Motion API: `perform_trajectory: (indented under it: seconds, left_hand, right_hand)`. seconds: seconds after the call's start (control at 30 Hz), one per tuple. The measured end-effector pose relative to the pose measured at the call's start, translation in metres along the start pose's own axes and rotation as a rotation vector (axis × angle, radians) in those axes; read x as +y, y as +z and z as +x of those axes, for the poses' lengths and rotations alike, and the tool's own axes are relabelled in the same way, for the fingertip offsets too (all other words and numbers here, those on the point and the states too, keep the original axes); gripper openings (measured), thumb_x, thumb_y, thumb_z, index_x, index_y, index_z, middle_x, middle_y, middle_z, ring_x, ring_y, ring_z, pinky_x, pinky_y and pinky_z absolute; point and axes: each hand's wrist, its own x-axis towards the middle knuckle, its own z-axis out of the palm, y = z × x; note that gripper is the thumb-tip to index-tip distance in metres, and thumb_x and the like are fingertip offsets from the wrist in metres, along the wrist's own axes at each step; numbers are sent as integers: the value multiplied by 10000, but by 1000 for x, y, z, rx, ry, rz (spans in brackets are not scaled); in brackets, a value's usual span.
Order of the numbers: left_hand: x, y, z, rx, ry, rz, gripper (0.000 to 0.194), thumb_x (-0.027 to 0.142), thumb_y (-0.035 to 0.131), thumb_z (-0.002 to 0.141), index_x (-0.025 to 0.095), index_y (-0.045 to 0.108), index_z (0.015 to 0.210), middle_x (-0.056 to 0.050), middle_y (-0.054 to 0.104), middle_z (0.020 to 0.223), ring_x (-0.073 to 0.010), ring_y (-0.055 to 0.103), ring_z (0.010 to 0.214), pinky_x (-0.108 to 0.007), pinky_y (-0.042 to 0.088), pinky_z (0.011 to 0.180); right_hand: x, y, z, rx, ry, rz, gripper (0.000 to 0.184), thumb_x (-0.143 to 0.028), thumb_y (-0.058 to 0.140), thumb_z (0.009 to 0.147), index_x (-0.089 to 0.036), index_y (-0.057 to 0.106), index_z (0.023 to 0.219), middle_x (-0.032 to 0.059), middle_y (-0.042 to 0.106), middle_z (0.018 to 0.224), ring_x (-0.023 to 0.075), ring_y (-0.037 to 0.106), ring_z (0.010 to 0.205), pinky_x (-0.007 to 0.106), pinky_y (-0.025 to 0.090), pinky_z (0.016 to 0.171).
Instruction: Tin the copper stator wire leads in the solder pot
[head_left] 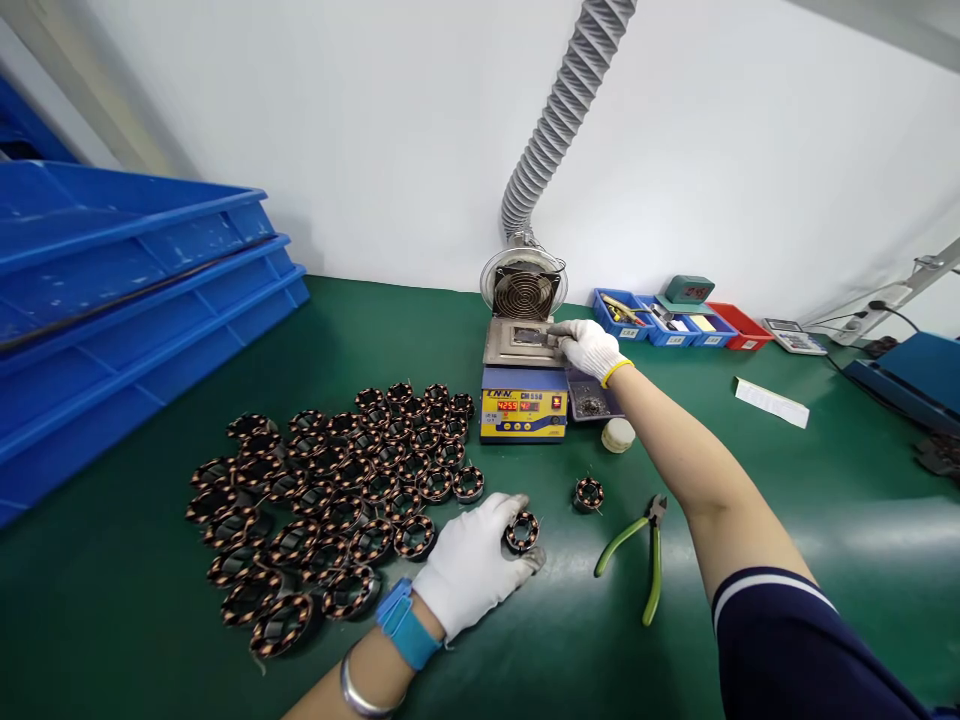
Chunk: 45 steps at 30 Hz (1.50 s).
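Observation:
My left hand (476,560), in a white glove with grey fingertips, curls its thumb and fingers around a small motor stator (522,532) with copper windings on the green table. Farther off, my gloved right hand (591,348) reaches to the top of a solder pot (523,405) with a red digital display. Its fingers are closed on a flat metal scraper (555,337) held at the pot's opening. One more stator (589,494) lies between my hands, near green-handled cutters (651,555) with spread handles. Many stators (345,508) are grouped left of my left hand.
Stacked blue trays (150,270) rise at the left. An exhaust fan (523,290) with a grey hose (562,110) stands behind the pot. A purple tray (600,400) and a round whitish pad (618,435) sit beside it. Small bins (671,338) line the wall.

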Motion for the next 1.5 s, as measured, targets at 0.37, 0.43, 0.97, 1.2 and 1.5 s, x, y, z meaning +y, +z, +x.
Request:
perform_trajectory:
  seconds: [0.37,0.43,0.97,1.2,1.5]
  left_hand:
    - [-1,1,0,15,10,-17,539,414,606,760,230,546,1263,-52,586,1286,-242,598,1106,-350,477,948]
    - [-1,1,0,12,10,-14,537,405,609,758,231,546,1262,-54,585,1286,-240,599,1106,-348,475,947]
    - [-4,3,-2,43,47,4,543,430,597,766,216,548,1263,-54,602,1251,-246,611,1087,-349,487,931]
    - [-2,0,-4,33,39,-16,552,437,590,771,212,546,1273,-56,598,1265,-262,606,1101,-374,483,949]
    - [-3,2,-3,40,35,-24,539,441,598,765,235,548,1260,-43,607,1248,-246,615,1085,-350,483,932]
  right_hand:
    - [5,-7,6,48,7,-92,407,-298,466,846,-330,628,1217,-24,650,1213,214,584,1145,329,460,973]
    - [6,-16,5,71,5,-169,386,-306,452,862,-308,642,1198,4,659,1196,225,588,1135,348,453,982]
    - [-43,-33,-18,4,6,-306,316,-279,477,830,-250,704,1047,85,683,1096,271,630,1033,364,510,861]
    - [-68,-31,-6,-18,48,-228,334,-278,527,792,-181,705,1058,136,681,1096,296,629,1049,372,495,891]
    - [-101,-34,12,6,59,-215,338,-237,510,858,-97,648,1133,184,653,1135,299,617,1068,384,486,885]
